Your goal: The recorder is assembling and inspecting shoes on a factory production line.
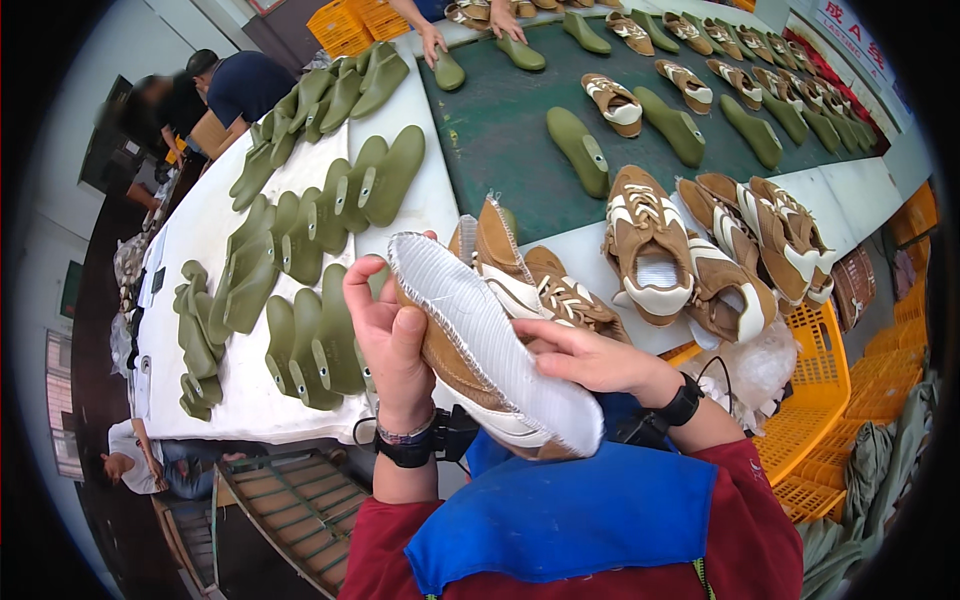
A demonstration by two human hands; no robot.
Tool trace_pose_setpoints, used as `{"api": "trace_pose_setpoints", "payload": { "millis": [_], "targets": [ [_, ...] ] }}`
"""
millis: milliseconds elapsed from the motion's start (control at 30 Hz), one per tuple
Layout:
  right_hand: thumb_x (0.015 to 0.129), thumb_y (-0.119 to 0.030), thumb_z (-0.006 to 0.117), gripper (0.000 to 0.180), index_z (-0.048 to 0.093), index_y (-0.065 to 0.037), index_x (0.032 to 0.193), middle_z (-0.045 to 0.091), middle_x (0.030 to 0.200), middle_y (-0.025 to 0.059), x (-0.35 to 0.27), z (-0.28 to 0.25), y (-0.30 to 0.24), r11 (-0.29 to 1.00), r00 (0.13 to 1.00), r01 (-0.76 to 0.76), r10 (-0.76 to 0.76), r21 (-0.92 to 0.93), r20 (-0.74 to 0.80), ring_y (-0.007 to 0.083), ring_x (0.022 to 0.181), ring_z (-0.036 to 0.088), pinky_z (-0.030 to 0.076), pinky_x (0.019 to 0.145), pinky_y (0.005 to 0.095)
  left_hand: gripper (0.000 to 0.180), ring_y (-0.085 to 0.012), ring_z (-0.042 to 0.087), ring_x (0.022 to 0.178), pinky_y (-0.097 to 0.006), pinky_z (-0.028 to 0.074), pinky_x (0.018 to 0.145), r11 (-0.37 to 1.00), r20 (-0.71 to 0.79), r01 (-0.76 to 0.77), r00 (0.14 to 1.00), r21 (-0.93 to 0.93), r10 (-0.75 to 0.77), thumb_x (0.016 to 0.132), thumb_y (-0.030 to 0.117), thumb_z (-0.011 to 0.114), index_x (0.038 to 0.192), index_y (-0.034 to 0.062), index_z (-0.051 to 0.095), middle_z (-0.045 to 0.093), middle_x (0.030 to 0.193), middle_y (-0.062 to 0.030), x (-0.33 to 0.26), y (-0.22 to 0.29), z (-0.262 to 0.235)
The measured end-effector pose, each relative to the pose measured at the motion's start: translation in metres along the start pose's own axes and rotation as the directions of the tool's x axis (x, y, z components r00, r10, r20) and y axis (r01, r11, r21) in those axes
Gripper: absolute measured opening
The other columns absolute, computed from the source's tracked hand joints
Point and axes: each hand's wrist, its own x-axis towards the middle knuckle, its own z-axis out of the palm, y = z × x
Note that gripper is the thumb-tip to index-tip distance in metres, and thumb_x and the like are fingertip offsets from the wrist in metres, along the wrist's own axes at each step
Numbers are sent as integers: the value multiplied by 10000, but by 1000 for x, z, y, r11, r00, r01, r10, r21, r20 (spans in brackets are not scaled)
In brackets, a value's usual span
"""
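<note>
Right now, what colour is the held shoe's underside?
The underside is whitish with fine stripes, in the head view.

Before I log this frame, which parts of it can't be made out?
In the head view:
- Top side of the held shoe: turned away behind its pale underside.
- Some fingers of the left hand: mostly hidden behind that shoe.
- Head of the co-worker whose hand shows at the top: cut off by the upper edge.
- Exact count of the farthest shoes: too small, overlapping.

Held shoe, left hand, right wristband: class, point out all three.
Held shoe (488,345): head view, middle of its pale sole.
Left hand (394,356): head view, middle of the hand.
Right wristband (684,401): head view, its dark outer surface.
</note>
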Motion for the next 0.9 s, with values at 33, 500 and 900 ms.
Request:
{"api": "trace_pose_setpoints", "payload": {
  "millis": [33,500,900],
  "targets": [
    [921,-299,507,592,286,31,1361,493,1227,144,-1,-1,-1,995,999,37,-39,-95,-22,173,1121,474,379,945,280,574,-239,503,1120,-336,416,940,999,6,-51,999,17,51,849,404,607,1222,62,336,455,1282,-227,0,-1,-1],
    [786,-224,680,644,368,33,1288,523,1187,185,-12,17,-3,936,739,146,-318,-320,-594,251,1094,527,411,926,340,331,-118,542,942,-235,465,778,952,-99,3,995,305,28,829,19,582,1122,-36,438,541,1078,-111,-11,11,0],
    [779,-216,693,638,370,42,1266,553,1128,200,-15,19,-6,868,647,151,-449,-474,-616,266,1039,566,446,877,342,162,-56,540,728,-185,424,648,919,-138,-72,981,387,134,869,63,579,979,-57,569,621,829,-36,-11,12,6]
  ]
}}
